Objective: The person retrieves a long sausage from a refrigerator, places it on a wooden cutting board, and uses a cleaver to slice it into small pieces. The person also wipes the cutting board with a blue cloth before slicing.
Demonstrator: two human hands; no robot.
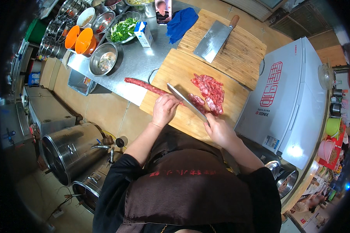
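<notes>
My left hand point(165, 108) presses a long red sausage point(144, 85) against the wooden cutting board point(169, 70), its fingers curled close to the blade. The uncut length sticks out past the board's left edge, over the metal counter. In my right hand point(220, 129) is the handle of a kitchen knife point(186, 101), held with its blade slanting across the sausage. Cut sausage slices point(209, 90) lie in a loose pile beyond the blade. A few more slices point(197, 99) rest right beside the knife. The knife handle is mostly hidden by my fingers.
A cleaver point(214, 40) lies on a second cutting board point(245, 55) behind. On the steel counter point(128, 62) stand a metal bowl point(103, 59), a glass bowl of chopped greens point(124, 30), a carton point(143, 34) and a blue cloth point(182, 24). A white chest freezer point(271, 96) is at right.
</notes>
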